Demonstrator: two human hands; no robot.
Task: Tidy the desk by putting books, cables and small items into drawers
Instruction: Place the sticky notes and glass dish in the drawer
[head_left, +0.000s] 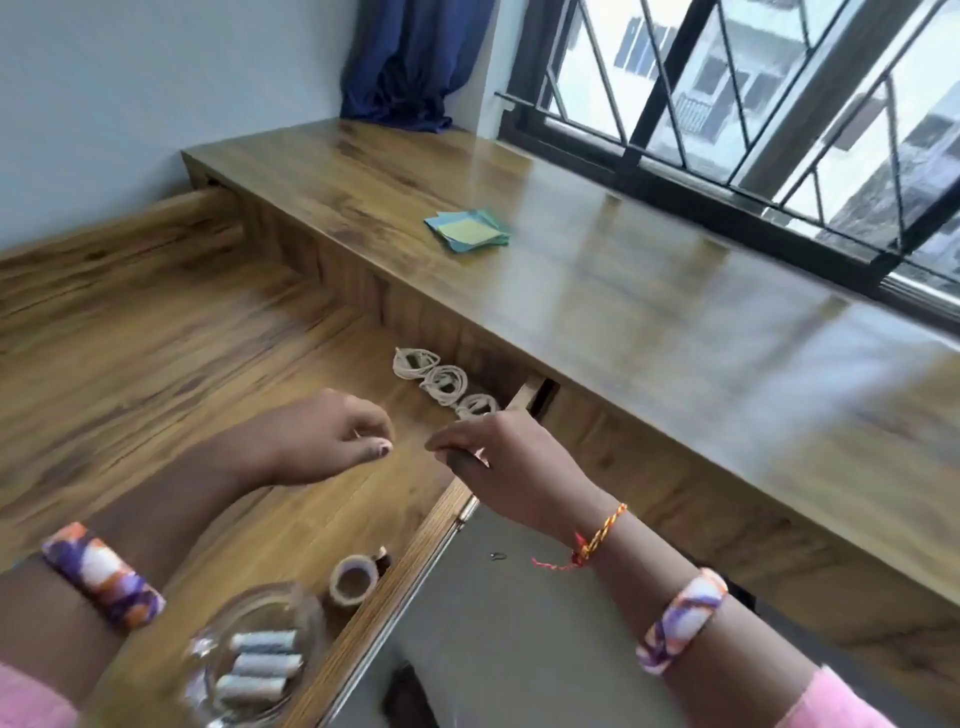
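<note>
At frame centre, 3 coiled white cables (444, 383) lie at the back of the open drawer (156, 332), just above the right hand (511, 460), loosely curled and holding nothing. The left hand (317, 441) hovers beside it, also loosely curled and holding nothing. Sticky notes (467, 231) sit on the counter (597, 270) higher up.

The glass bowl (254, 654) (holding spools) is blurred, cut off below.
</note>
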